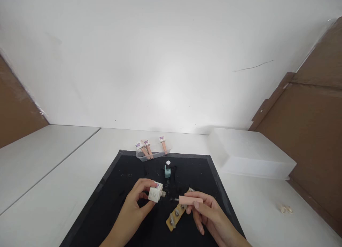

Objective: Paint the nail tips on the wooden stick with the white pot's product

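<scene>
1. head view, nearest: right hand (211, 215) pinches a pink brush cap (190, 200) between thumb and fingertips, held level, stem and brush end pointing toward the left hand. other fingers curl loosely under it.
2. landmark for everything: black mat (128, 168). both hands hover over its near centre.
3. left hand (133, 204) pinches a small white square bottle (155, 192), thumb on one side, fingertips on the other. bottle is tipped on its side, neck facing the brush tip. neck and brush are near each other but apart.
4. under the right hand, lying on the mat's near part: a yellowish strip (175, 215) with a row of nail swatches. cannot tell whether any are wet.
5. judgement on doing it well: line the brush straight with the neck before moving in, a tilted entry would smear the rim. keep the bottle from tipping further, the open neck looks close to level and could spill on the mat.
6. judgement: keep the pinch on the cap light but steady so the stem doesn't swing over the swatch strip.
7. mid mat: teal bottle (167, 169) with white cap, upright, clear of both hands.
8. mat's far edge: clear tray (149, 157) with three pink-handled caps leaning in it.
9. off the mat's far right: translucent lidded box (251, 154) on the white table (53, 168).
</scene>
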The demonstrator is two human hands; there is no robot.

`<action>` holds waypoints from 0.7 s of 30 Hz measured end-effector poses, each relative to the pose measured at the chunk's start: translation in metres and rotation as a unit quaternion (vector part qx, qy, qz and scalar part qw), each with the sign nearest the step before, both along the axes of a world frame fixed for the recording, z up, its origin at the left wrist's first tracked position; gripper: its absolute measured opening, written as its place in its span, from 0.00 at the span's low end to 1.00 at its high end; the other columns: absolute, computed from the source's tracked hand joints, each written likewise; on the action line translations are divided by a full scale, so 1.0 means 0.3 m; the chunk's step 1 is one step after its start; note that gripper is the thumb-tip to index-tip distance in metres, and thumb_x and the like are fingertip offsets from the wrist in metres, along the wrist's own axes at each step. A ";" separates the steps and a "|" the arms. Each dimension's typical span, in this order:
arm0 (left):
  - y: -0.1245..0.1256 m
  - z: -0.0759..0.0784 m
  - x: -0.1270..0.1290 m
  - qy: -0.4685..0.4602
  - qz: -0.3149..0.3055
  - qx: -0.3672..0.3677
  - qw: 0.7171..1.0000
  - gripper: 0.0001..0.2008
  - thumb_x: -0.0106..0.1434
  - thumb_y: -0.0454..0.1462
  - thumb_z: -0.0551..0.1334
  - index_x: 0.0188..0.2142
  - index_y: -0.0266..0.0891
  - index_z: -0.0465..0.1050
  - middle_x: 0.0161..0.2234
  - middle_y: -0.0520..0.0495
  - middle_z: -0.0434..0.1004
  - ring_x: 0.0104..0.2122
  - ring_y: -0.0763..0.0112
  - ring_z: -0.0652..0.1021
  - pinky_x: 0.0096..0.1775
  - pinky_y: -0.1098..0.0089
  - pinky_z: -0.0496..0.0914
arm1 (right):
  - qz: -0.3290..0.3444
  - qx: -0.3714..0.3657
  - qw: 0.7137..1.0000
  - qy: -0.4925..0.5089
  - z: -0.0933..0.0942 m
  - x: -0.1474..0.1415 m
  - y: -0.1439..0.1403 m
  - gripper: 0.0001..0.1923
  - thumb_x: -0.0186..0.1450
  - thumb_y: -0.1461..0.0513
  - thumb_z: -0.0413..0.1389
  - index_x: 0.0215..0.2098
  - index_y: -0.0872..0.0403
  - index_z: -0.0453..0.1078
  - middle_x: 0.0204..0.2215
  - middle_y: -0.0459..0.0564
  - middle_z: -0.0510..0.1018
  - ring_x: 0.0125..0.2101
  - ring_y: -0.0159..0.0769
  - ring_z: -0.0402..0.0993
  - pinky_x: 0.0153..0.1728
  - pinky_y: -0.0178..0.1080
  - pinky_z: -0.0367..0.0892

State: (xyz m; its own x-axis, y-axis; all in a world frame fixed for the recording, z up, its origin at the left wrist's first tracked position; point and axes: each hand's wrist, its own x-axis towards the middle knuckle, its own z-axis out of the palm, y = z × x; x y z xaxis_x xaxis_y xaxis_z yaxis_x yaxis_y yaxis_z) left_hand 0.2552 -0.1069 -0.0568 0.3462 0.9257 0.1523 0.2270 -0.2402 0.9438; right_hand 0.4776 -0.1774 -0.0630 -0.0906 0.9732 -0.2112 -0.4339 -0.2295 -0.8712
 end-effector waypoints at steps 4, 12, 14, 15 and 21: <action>-0.001 -0.021 0.002 0.020 -0.012 0.006 1.000 0.12 0.54 0.33 0.58 0.38 0.44 0.74 0.40 0.46 0.73 0.39 0.61 0.75 0.37 0.66 0.69 | -0.002 -0.002 1.000 -0.005 0.007 -0.006 0.001 0.20 0.56 0.51 0.64 0.38 0.59 0.78 0.23 0.48 0.76 0.12 0.21 0.58 0.12 0.28 0.56; -0.006 -0.028 0.007 0.102 -0.024 0.012 0.994 0.14 0.52 0.28 0.57 0.36 0.44 0.74 0.38 0.47 0.74 0.36 0.63 0.75 0.34 0.67 0.65 | -0.012 0.006 0.997 -0.079 0.005 -0.007 -0.001 0.25 0.55 0.46 0.63 0.38 0.59 0.77 0.17 0.44 0.72 0.12 0.22 0.59 0.14 0.29 0.56; -0.006 -0.025 0.008 0.122 -0.028 0.016 0.992 0.15 0.51 0.27 0.57 0.36 0.45 0.74 0.38 0.48 0.74 0.35 0.63 0.75 0.34 0.67 0.65 | -0.018 0.013 0.995 -0.102 0.004 -0.009 -0.004 0.25 0.54 0.45 0.63 0.37 0.58 0.76 0.17 0.43 0.71 0.13 0.23 0.60 0.15 0.29 0.56; -0.006 -0.025 0.008 0.131 -0.030 0.019 0.991 0.16 0.51 0.27 0.56 0.36 0.45 0.74 0.38 0.48 0.74 0.35 0.63 0.75 0.35 0.67 0.65 | -0.018 0.015 0.993 -0.113 0.004 -0.009 -0.005 0.25 0.53 0.45 0.63 0.36 0.58 0.76 0.17 0.43 0.70 0.14 0.23 0.60 0.15 0.29 0.56; -0.001 -0.049 -0.004 0.178 -0.033 0.038 0.983 0.19 0.53 0.27 0.55 0.41 0.46 0.72 0.42 0.46 0.73 0.43 0.58 0.74 0.41 0.63 0.68 | 0.004 0.045 0.982 -0.183 0.003 -0.014 -0.002 0.27 0.50 0.41 0.62 0.29 0.56 0.72 0.16 0.39 0.64 0.15 0.24 0.57 0.15 0.28 0.54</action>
State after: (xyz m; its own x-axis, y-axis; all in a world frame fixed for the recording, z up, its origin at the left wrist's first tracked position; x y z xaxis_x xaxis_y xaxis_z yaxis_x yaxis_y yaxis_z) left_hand 0.2539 -0.1073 -0.0716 0.4488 0.8901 0.0793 0.5215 -0.3329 0.7856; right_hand 0.4733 -0.1780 -0.0622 -0.0314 0.9891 -0.1441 -0.0860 -0.1463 -0.9855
